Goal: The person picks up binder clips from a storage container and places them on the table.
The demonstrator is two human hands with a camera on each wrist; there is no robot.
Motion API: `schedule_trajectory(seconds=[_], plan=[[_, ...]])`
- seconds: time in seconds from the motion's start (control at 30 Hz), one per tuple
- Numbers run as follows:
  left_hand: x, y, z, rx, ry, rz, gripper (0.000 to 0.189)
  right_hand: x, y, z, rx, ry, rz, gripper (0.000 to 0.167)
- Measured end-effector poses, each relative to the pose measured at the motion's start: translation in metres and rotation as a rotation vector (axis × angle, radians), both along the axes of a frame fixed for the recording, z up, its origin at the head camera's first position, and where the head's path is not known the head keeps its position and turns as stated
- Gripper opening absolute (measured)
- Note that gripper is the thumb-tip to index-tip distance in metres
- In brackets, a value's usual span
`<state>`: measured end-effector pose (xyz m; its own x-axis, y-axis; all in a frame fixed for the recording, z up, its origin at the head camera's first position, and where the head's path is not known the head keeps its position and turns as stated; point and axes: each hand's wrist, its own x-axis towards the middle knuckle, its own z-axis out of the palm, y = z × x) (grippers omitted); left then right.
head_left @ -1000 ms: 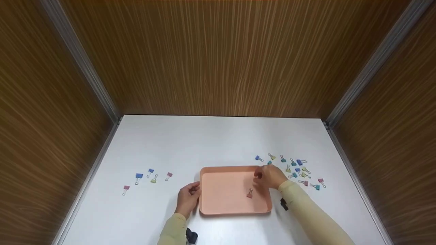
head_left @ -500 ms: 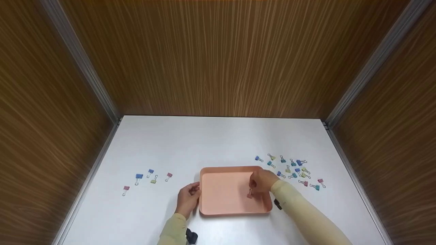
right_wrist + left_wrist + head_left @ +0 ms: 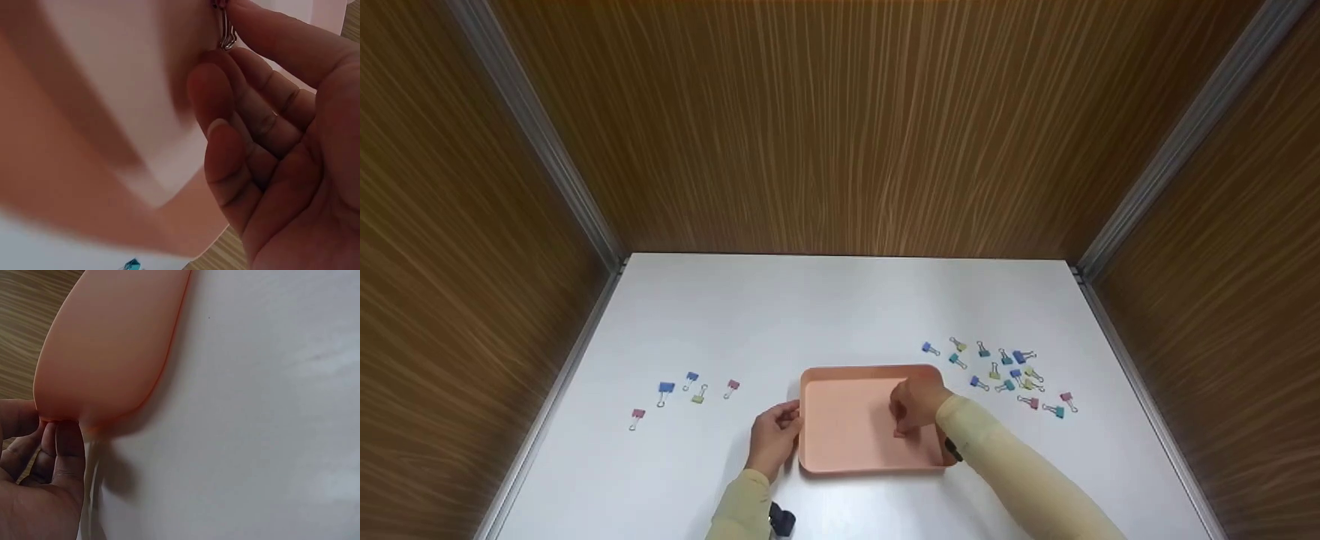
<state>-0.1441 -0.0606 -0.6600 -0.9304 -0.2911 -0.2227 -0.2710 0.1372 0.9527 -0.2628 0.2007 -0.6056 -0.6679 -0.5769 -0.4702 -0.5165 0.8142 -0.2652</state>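
Observation:
A shallow peach-coloured tray [image 3: 847,420] stands on the white table. At its left edge my left hand [image 3: 774,439] grips the rim; the left wrist view has fingers and thumb closing on the tray's end [image 3: 107,354]. My right hand [image 3: 919,405] is inside the tray's right half, pinching a small pink binder clip [image 3: 899,433] between thumb and fingertips. Its silver wire handles [image 3: 228,34] show at the fingertips in the right wrist view, while most of the pink body is cut off by that view's upper edge.
Several binder clips in blue, teal, yellow and pink lie scattered right of the tray, among them a teal clip [image 3: 1058,412]. A smaller group lies to the left, including a blue clip [image 3: 666,388]. Wood-grain panels [image 3: 840,150] wall in the table.
My right hand has moved down and left inside the tray and taken hold of the pink binder clip lying there, shifting it slightly left. The left hand stays on the tray's edge.

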Motion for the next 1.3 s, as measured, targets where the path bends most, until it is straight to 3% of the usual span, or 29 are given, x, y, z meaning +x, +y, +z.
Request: schedule_trajectory(seconds=[0.43,0.7,0.87,0.97,1.3], plan=[[-0.001,0.000,0.000,-0.020,-0.012,0.003,0.032,0.005,-0.035,-0.012,-0.133,-0.009,0.112,0.017],[0.000,0.001,0.000,0.007,-0.015,0.006,0.032,0.011,-0.049,-0.013,-0.187,-0.082,0.190,0.006],[0.000,0.000,0.000,-0.007,0.016,-0.001,0.031,0.010,-0.049,-0.017,-0.241,-0.074,0.303,0.024],[0.000,-0.001,0.000,-0.022,0.027,-0.007,0.031,0.010,-0.049,-0.019,-0.255,-0.074,0.327,0.029],[0.000,0.000,-0.002,0.003,0.021,0.003,0.031,0.010,-0.056,-0.026,-0.299,-0.059,0.369,0.018]])
